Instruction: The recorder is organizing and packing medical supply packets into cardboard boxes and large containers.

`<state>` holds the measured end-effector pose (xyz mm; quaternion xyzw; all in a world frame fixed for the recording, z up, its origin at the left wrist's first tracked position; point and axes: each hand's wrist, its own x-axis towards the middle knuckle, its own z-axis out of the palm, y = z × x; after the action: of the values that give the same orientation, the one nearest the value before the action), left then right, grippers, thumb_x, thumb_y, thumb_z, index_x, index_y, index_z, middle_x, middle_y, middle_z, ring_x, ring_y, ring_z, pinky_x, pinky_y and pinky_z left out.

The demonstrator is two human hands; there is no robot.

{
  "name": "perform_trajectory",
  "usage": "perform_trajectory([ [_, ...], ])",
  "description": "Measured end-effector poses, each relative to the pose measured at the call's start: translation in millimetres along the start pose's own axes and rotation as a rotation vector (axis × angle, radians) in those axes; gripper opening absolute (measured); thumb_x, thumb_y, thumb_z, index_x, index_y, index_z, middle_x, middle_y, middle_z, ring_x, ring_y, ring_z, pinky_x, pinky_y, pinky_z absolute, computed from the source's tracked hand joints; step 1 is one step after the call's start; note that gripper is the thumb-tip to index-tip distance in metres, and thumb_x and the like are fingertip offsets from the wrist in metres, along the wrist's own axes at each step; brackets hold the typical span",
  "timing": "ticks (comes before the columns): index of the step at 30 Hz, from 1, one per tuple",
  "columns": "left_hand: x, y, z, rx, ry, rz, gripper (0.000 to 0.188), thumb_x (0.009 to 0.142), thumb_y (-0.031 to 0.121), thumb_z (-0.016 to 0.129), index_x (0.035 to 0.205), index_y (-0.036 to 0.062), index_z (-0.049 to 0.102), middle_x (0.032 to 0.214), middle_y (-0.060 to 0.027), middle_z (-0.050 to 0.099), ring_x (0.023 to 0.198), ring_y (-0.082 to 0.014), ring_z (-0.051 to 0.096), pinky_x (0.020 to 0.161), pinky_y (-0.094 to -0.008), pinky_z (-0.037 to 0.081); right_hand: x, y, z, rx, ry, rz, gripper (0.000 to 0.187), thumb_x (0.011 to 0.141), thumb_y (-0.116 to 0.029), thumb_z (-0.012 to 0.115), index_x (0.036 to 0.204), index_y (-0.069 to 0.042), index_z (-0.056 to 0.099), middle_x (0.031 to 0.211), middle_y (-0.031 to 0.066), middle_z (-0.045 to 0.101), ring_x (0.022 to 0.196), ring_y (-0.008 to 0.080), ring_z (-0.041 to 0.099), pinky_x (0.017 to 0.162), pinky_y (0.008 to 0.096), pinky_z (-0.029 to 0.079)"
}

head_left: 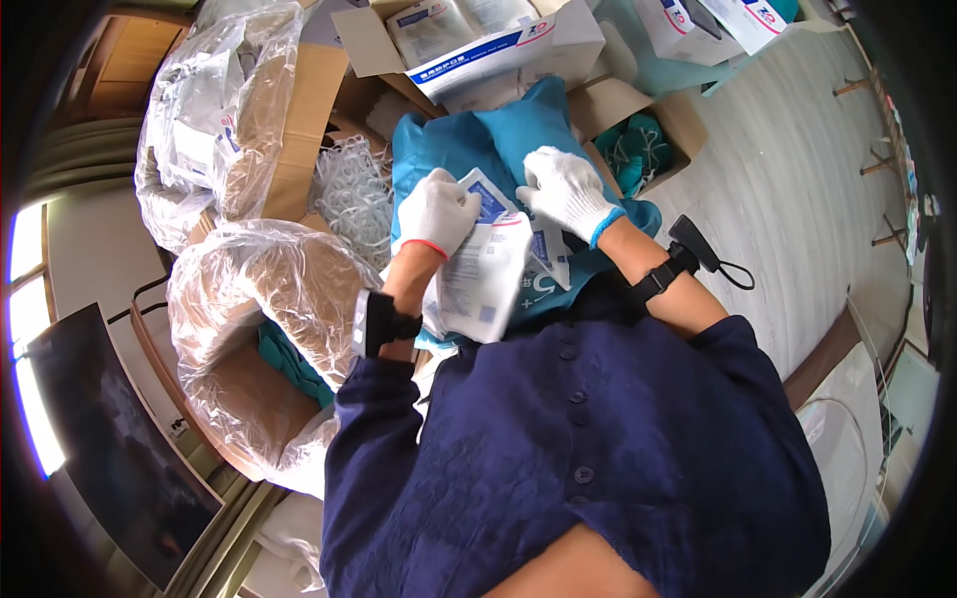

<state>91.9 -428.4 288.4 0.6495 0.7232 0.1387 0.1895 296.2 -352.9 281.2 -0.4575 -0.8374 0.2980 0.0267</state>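
Both gloved hands, left hand (437,211) and right hand (564,191), hold flat white packets (488,274) lengthwise toward the body.

white-and-blue flat pouches (488,274) lay in the lap, held by the left hand (437,211) and right hand (564,189). a white, blue-striped box (478,40) stood ahead, more white boxes (733,22) right. a dark screen (110,448) leaned lower left.

White knit glove, red-cuffed, on left hand (437,211); white knit glove, blue-cuffed, on right hand (564,189). White flat paper pouches with blue print (485,274). Teal folded fabric (449,145). Navy buttoned shirt (588,448). Brown cardboard box (688,125). Clear plastic bags (269,279).
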Motion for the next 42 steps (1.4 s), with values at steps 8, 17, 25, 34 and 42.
perform_trajectory([
  [8,0,-5,30,-0.1,0.096,0.001,0.027,0.077,0.025,0.073,0.066,0.0006,0.069,0.102,-0.0098,0.069,0.092,-0.0303,0.065,0.081,-0.0402,0.052,34,-16,26,0.258,0.02,0.256,0.039,0.086,-0.032,0.07,0.119,-0.012,0.068,0.114,0.013,0.072,0.106,0.0306,0.067,0.092,0.0394,0.052],
  [17,-1,9,-2,-0.409,0.184,-0.069,0.02,0.083,0.018,0.074,0.08,-0.0005,0.066,0.086,-0.016,0.065,0.074,-0.0332,0.064,0.069,-0.0389,0.05,18,-20,8,0.574,0.039,-0.011,0.016,0.083,-0.021,0.076,0.09,-0.008,0.07,0.087,0.0099,0.072,0.082,0.0271,0.069,0.073,0.0358,0.053],
  [25,-4,27,-8,-0.058,0.108,0.254,0.007,0.085,0.012,0.064,0.082,0.0121,0.071,0.075,-0.0097,0.061,0.075,-0.0319,0.063,0.067,-0.0413,0.051,12,-30,4,0.622,0.217,0.107,0.018,0.082,-0.025,0.075,0.084,-0.008,0.071,0.084,0.0138,0.071,0.082,0.0328,0.069,0.073,0.0413,0.053],
  [34,-40,81,-45,-0.18,0.337,0.553,0.005,0.078,0.006,0.072,0.079,0.009,0.068,0.067,-0.0068,0.058,0.058,-0.0263,0.059,0.052,-0.0362,0.047,29,-19,-1,0.305,0.298,0.348,0.026,0.085,-0.035,0.074,0.086,-0.009,0.069,0.087,0.0146,0.072,0.086,0.0344,0.068,0.075,0.0448,0.053],
  [42,-61,86,-61,-0.454,0.232,0.409,0.011,0.085,0.009,0.07,0.077,0.0055,0.064,0.064,-0.0094,0.056,0.056,-0.0298,0.059,0.051,-0.0382,0.046,24,3,10,0.272,0.259,0.448,0.027,0.084,-0.037,0.074,0.088,-0.01,0.07,0.089,0.0133,0.072,0.089,0.0339,0.069,0.077,0.0446,0.053],
])
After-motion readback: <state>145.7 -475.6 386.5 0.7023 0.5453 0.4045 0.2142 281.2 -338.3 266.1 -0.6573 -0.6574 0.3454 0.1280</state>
